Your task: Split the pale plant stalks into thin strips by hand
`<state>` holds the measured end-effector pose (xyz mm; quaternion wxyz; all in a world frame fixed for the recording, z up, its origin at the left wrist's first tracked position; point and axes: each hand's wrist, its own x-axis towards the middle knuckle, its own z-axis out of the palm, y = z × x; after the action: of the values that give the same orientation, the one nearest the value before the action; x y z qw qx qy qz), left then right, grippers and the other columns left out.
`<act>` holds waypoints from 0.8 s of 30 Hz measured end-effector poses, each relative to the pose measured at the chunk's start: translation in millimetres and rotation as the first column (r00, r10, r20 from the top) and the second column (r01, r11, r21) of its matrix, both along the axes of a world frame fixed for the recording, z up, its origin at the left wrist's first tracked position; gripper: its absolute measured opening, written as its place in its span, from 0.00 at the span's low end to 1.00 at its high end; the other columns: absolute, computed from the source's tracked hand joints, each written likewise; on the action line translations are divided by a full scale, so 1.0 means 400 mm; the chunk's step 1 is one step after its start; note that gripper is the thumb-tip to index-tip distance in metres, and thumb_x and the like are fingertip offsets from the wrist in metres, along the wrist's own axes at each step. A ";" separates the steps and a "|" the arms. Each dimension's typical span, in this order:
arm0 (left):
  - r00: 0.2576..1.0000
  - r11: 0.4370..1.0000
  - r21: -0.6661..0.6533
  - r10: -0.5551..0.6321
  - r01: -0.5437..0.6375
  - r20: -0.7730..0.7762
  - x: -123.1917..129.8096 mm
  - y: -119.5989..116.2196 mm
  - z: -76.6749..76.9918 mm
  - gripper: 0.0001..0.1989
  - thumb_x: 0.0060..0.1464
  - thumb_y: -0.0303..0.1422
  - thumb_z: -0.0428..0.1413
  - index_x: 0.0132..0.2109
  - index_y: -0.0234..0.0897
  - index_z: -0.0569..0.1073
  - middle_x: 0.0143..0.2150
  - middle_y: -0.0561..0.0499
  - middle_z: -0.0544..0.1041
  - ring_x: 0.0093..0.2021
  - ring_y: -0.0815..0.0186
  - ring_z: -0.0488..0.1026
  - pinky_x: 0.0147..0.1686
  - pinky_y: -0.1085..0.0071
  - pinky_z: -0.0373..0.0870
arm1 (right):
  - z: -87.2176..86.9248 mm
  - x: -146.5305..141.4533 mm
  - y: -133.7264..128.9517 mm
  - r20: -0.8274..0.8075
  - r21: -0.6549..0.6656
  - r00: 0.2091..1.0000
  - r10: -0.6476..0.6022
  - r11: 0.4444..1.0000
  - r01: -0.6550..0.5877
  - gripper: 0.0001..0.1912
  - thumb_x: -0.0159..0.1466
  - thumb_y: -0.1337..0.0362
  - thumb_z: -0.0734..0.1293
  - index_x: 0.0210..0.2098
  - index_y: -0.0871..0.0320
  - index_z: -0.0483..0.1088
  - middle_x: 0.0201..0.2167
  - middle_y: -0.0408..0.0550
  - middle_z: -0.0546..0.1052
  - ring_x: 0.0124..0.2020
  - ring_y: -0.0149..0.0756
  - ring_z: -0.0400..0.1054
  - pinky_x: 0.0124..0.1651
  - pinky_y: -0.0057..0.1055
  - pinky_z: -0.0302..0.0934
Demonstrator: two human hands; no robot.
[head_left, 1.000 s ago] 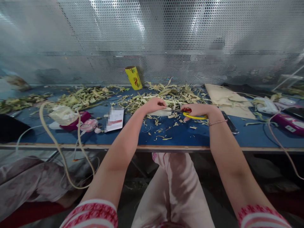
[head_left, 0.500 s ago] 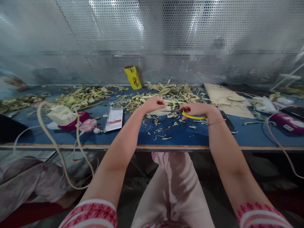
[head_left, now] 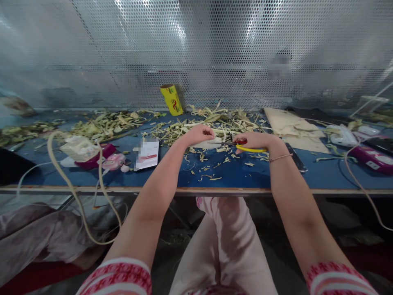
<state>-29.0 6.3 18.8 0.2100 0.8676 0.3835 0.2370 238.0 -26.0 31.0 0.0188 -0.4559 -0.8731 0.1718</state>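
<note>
My right hand (head_left: 252,141) is closed round a cutting tool (head_left: 252,148) with yellow and red handles; its thin dark end points left. My left hand (head_left: 201,135) is pinched, its fingertips at a pale, flat plant piece (head_left: 211,142) on the blue table (head_left: 227,178). Just behind both hands lies a heap of greenish dried plant strips (head_left: 215,119). Small cut scraps (head_left: 215,178) are scattered in front of them.
A phone (head_left: 147,154), a pink plush item (head_left: 113,162) and a pale curved tube (head_left: 72,186) are at left. Behind stands a yellow roll (head_left: 172,100). Cardboard (head_left: 294,129), a dark phone (head_left: 295,159) and a purple device (head_left: 373,159) are at right.
The cutting tool in my right hand has shifted slightly, its handles a little closer together. My left hand has barely moved.
</note>
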 end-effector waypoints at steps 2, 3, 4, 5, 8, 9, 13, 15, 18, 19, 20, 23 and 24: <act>1.000 1.000 0.007 -0.006 0.006 0.005 -0.001 -0.001 0.000 0.11 0.50 0.38 0.55 0.34 0.35 0.77 0.34 0.48 0.78 0.34 0.68 0.71 0.37 0.70 0.66 | 0.000 0.002 0.001 -0.002 0.007 1.000 -0.007 1.000 0.007 0.32 0.50 0.44 0.68 0.51 0.49 0.70 0.51 0.48 0.74 0.48 0.47 0.68 0.47 0.39 0.61; 1.000 1.000 0.009 -0.007 0.007 0.006 -0.001 -0.002 0.000 0.11 0.50 0.38 0.55 0.34 0.35 0.77 0.34 0.48 0.78 0.34 0.68 0.71 0.37 0.70 0.66 | 0.000 0.002 0.001 -0.003 0.007 1.000 -0.013 1.000 0.013 0.32 0.50 0.44 0.68 0.51 0.49 0.70 0.51 0.47 0.74 0.48 0.47 0.68 0.48 0.39 0.61; 1.000 1.000 0.011 -0.009 0.009 0.006 -0.002 -0.002 0.000 0.11 0.50 0.38 0.55 0.34 0.35 0.77 0.35 0.48 0.78 0.34 0.68 0.71 0.37 0.70 0.66 | 0.000 0.003 0.002 -0.003 0.005 1.000 -0.020 1.000 0.020 0.32 0.50 0.44 0.68 0.51 0.49 0.70 0.50 0.47 0.74 0.48 0.47 0.69 0.47 0.39 0.61; 1.000 1.000 0.012 -0.010 0.010 0.006 -0.002 -0.002 0.000 0.11 0.50 0.38 0.55 0.34 0.35 0.77 0.35 0.48 0.78 0.34 0.68 0.71 0.37 0.70 0.66 | -0.001 0.004 0.003 -0.003 0.003 1.000 -0.026 1.000 0.027 0.32 0.49 0.44 0.69 0.51 0.49 0.70 0.50 0.47 0.74 0.47 0.47 0.69 0.47 0.39 0.61; 1.000 1.000 0.013 -0.006 0.006 0.011 -0.003 -0.001 -0.001 0.12 0.50 0.39 0.55 0.35 0.35 0.77 0.35 0.47 0.78 0.34 0.68 0.71 0.38 0.69 0.67 | 0.000 0.006 0.004 -0.005 -0.020 0.999 -0.034 0.999 0.034 0.33 0.49 0.44 0.69 0.52 0.48 0.70 0.50 0.47 0.74 0.48 0.47 0.69 0.47 0.39 0.61; 1.000 1.000 0.013 -0.005 0.005 0.013 -0.003 0.000 -0.001 0.12 0.50 0.39 0.55 0.35 0.35 0.77 0.36 0.47 0.78 0.35 0.68 0.72 0.39 0.69 0.67 | 0.001 0.006 0.003 -0.005 -0.033 0.999 -0.035 0.999 0.035 0.33 0.49 0.44 0.69 0.52 0.48 0.70 0.52 0.47 0.74 0.49 0.48 0.68 0.48 0.39 0.61; 1.000 1.000 0.010 0.008 -0.008 0.010 -0.006 0.003 0.001 0.12 0.50 0.39 0.55 0.35 0.36 0.78 0.36 0.48 0.78 0.36 0.67 0.72 0.40 0.69 0.67 | 0.005 0.003 -0.005 0.023 -0.070 0.998 -0.051 0.996 0.053 0.35 0.50 0.42 0.68 0.55 0.48 0.67 0.55 0.47 0.71 0.52 0.49 0.66 0.52 0.40 0.61; 1.000 1.000 0.007 0.030 -0.030 0.001 -0.008 0.004 0.003 0.12 0.50 0.39 0.55 0.35 0.36 0.77 0.37 0.48 0.78 0.37 0.66 0.72 0.40 0.69 0.67 | 0.008 -0.001 -0.011 0.030 -0.070 0.998 -0.063 0.995 0.065 0.37 0.50 0.41 0.67 0.56 0.48 0.65 0.56 0.48 0.70 0.53 0.50 0.66 0.52 0.41 0.61; 0.999 0.998 0.018 0.053 -0.053 -0.007 -0.011 0.009 0.001 0.12 0.51 0.39 0.54 0.35 0.36 0.77 0.37 0.48 0.78 0.37 0.66 0.72 0.41 0.68 0.67 | 0.013 -0.007 -0.020 0.023 -0.074 0.998 -0.059 0.995 0.061 0.37 0.52 0.40 0.65 0.57 0.49 0.64 0.56 0.48 0.71 0.53 0.50 0.66 0.52 0.40 0.61; 0.998 0.998 0.024 0.058 -0.058 -0.006 -0.011 0.011 -0.001 0.12 0.51 0.39 0.54 0.35 0.36 0.77 0.37 0.48 0.78 0.37 0.65 0.72 0.41 0.68 0.67 | 0.015 -0.010 -0.022 0.025 -0.074 0.998 -0.056 0.996 0.057 0.36 0.52 0.40 0.65 0.56 0.49 0.64 0.56 0.48 0.71 0.53 0.50 0.66 0.53 0.40 0.61; 0.998 0.997 0.030 0.064 -0.064 -0.002 -0.012 0.013 -0.003 0.12 0.51 0.39 0.54 0.35 0.36 0.77 0.37 0.48 0.78 0.38 0.65 0.72 0.42 0.67 0.67 | 0.017 -0.012 -0.024 0.029 -0.075 0.998 -0.053 0.996 0.055 0.36 0.52 0.40 0.65 0.56 0.49 0.65 0.55 0.48 0.71 0.53 0.50 0.66 0.53 0.40 0.60; 0.997 0.996 0.045 0.080 -0.080 0.016 -0.013 0.016 -0.007 0.12 0.50 0.39 0.54 0.35 0.36 0.77 0.38 0.47 0.78 0.40 0.65 0.73 0.44 0.67 0.67 | 0.020 -0.019 -0.027 0.038 -0.075 0.998 -0.051 0.996 0.054 0.35 0.51 0.41 0.66 0.55 0.49 0.66 0.55 0.49 0.71 0.53 0.50 0.66 0.54 0.42 0.59; 0.997 0.996 0.047 0.079 -0.080 0.020 -0.013 0.016 -0.007 0.12 0.51 0.40 0.54 0.35 0.36 0.77 0.38 0.47 0.78 0.40 0.65 0.73 0.44 0.67 0.67 | 0.020 -0.020 -0.028 0.039 -0.071 0.998 -0.049 0.996 0.052 0.35 0.51 0.41 0.66 0.54 0.49 0.66 0.55 0.49 0.71 0.54 0.50 0.65 0.54 0.42 0.59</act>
<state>-34.1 12.8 16.0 0.1829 0.8542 0.4100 0.2622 229.8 -37.2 39.0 -0.0094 -0.4813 -0.8547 0.1942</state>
